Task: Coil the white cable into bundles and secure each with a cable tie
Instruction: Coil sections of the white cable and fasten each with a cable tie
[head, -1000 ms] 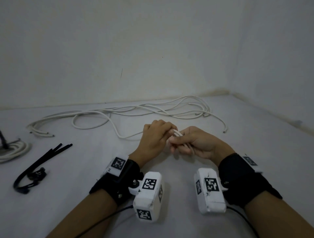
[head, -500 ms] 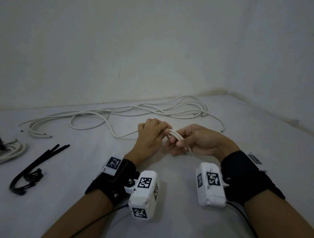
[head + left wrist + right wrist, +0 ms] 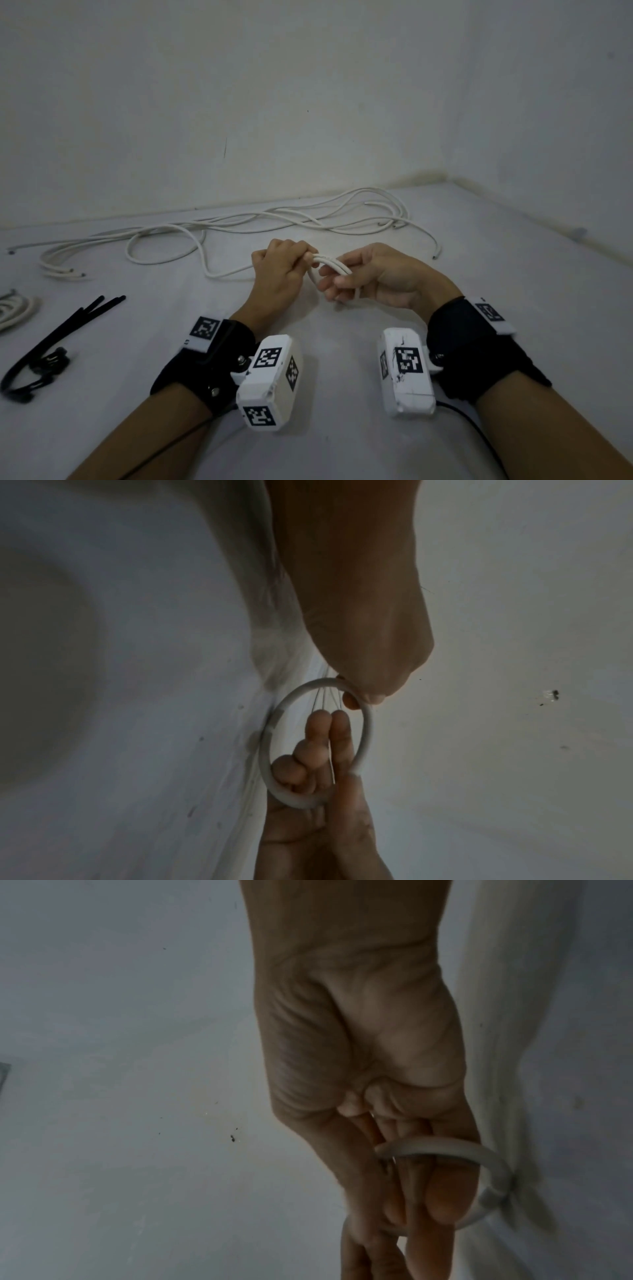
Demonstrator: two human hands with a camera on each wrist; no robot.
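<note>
Pinching a small loop of round white plastic-sheathed cable [image 3: 328, 266], the left hand [image 3: 278, 270] grips its left side with curled fingers; the right hand [image 3: 383, 277] has its fingers [image 3: 337, 734] passed through the loop, thumb closing on it. Loop held above the pale counter [image 3: 342, 452], near centre. Loose cable trails far behind. Black flat plastic cable ties [image 3: 58, 337] lie left.

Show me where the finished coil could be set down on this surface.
Bare patches: between the black cable ties and the left hand; and right of the right hand, toward the side wall. Crowded: along the back wall, where the loose white cable sprawls, and the far left edge, where a coiled bundle lies beside the ties.
</note>
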